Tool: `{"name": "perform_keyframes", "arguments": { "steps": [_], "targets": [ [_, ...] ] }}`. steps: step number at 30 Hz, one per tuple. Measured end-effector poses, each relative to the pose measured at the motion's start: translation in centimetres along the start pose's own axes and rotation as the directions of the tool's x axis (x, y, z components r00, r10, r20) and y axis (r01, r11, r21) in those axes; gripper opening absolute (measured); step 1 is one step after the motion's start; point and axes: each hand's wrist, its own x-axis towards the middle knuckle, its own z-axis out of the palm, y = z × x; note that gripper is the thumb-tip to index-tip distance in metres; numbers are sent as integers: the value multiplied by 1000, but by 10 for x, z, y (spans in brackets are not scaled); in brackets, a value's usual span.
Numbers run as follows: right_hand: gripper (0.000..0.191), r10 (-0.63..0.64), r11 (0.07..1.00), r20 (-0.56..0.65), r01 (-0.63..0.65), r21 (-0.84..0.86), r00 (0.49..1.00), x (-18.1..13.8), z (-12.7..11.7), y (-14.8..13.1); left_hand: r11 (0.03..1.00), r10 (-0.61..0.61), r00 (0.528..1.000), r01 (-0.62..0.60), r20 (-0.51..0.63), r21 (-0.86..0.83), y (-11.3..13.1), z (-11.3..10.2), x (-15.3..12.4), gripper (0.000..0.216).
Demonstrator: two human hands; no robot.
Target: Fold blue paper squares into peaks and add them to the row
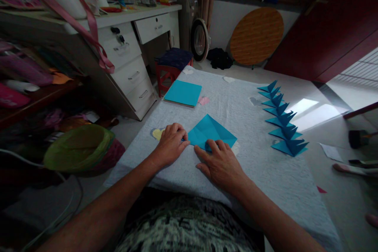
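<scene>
A sheet of blue origami paper (209, 130), with faint creases, lies in front of me on the cloth-covered table. It is folded to a roughly triangular shape, one point facing away from me. My left hand (173, 143) is closed at the left corner, thumb and curled fingers pinching it. Spread fingers of my right hand (223, 161) rest on the near edge, pressing it flat. Beyond the sheet sits a stack of square blue paper (184, 92). Along the table's right side stands a row of several folded blue paper pieces (283, 120) with pointed tips.
The table (248, 189) wears a pale patterned cloth. On the left are a white desk with drawers (132, 75) and a lined waste bin (79, 147). Behind the table stand a red stool (169, 69) and a washing machine with its door ajar (200, 39).
</scene>
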Motion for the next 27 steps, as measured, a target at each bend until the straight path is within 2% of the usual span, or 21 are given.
{"name": "perform_keyframes", "arguments": {
  "steps": [12, 18, 24, 27],
  "targets": [
    [52, 6, 1000, -12, -6, 17, 1000, 2, 2, -7, 1000, -14, 1000, 15, -5, 13, -9, -1, 3, 7],
    [38, -46, 993, 19, 43, 106, 999, 11, 2, -11, 1000, -9, 1000, 9, -23, 13, -9, -2, 2, 8],
    [55, -63, 996, -16, 64, 55, 998, 11, 6, -7, 997, -31, 999, 34, -45, 72, -12, -2, -1, 10],
    [57, -58, 998, -12, 58, 31, 998, 13, 6, -9, 994, -62, 997, 67, -54, 87, -16, -3, -2, 12]
  ]
}}
